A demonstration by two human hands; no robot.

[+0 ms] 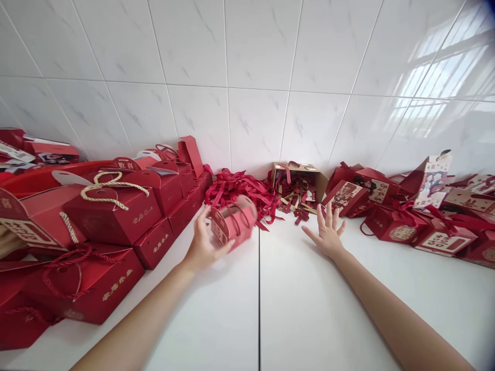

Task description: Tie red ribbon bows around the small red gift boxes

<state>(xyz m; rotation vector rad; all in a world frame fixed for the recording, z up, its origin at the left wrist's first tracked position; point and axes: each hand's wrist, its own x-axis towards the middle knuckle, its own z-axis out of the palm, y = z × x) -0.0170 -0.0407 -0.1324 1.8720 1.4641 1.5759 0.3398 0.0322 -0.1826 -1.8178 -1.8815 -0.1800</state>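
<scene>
Your arms: both bare, extended forward.
Your left arm ends in a left hand curled in a grip, thumb pointing inward; your right hand is palm-down, fingers splayed.

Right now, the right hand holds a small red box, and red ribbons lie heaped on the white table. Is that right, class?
Wrong hand: the head view shows the left hand holding the small red box, while the right hand is open. Red ribbons do lie heaped on the white table.
</scene>
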